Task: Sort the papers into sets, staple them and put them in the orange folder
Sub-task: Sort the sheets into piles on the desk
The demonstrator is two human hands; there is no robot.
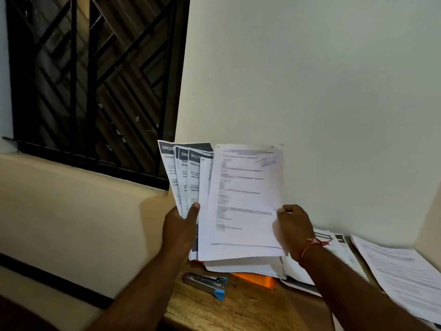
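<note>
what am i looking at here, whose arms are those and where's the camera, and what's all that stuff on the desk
There is no machine here. A person wears one camera on the head, looking forward and down, so the two arms reaching in from below are that person's own. The left hand holds up a fan of printed sheets, with the thumb on the front. The right hand pinches the edge of the front white sheet. Below, on the wooden table, lie a stapler with blue ends, an orange folder mostly buried under a loose pile of papers, and another stack of papers at the right. A barred window is at upper left.
</note>
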